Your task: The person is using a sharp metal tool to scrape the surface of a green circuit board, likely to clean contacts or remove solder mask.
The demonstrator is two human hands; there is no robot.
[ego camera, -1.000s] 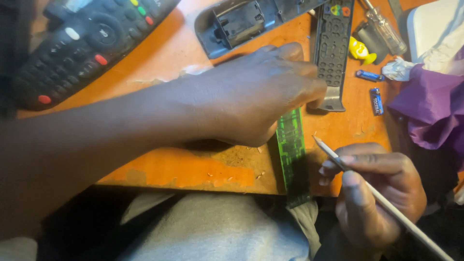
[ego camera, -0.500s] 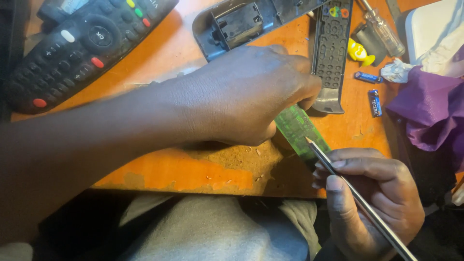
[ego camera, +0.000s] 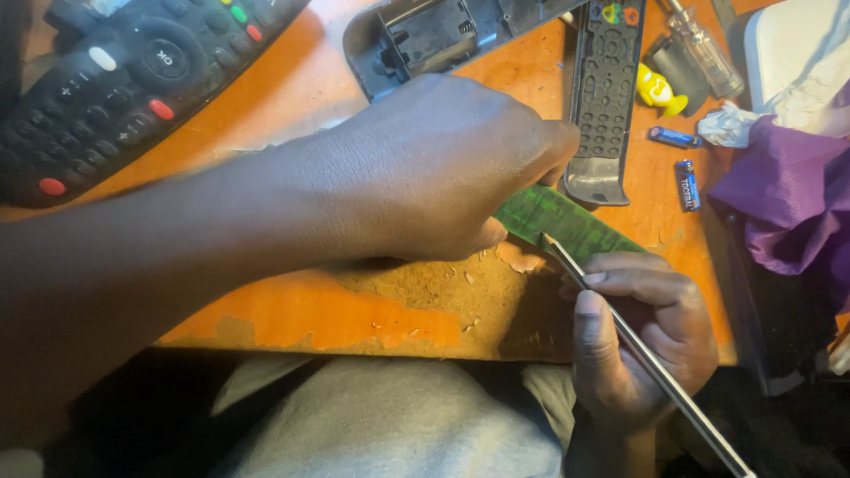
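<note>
Green circuit board [ego camera: 567, 221], long narrow strip, lying diagonally on worn orange table [ego camera: 354, 314] near front edge; surface covered in fine lighter-green trace pattern, upper end hidden under left hand [ego camera: 443, 168], lower end running under right hand [ego camera: 642, 341]. Left hand pressed down over board's upper end, fingers curled together and clamped on it, thumb side against table. Right hand gripping thin silver metal tool [ego camera: 646, 354] like a pen, fingers closed tight around shaft, tip touching board's near edge just beside left thumb. Tool shaft slanting down toward bottom right corner. Chipped patch on table under board, pale bare wood, small flakes scattered about.

Black remote control [ego camera: 133, 80] with coloured buttons at top left. Opened black remote casing [ego camera: 425, 35] at top centre. Grey rubber keypad [ego camera: 606, 88] lying upright just right of left hand. 2 blue batteries [ego camera: 686, 181] near keypad, apart from each other. Small yellow piece [ego camera: 657, 90] beside keypad. Clear-handled screwdriver [ego camera: 704, 49] at top right. Purple cloth [ego camera: 788, 204] at right edge. Grey-clad lap below table edge.
</note>
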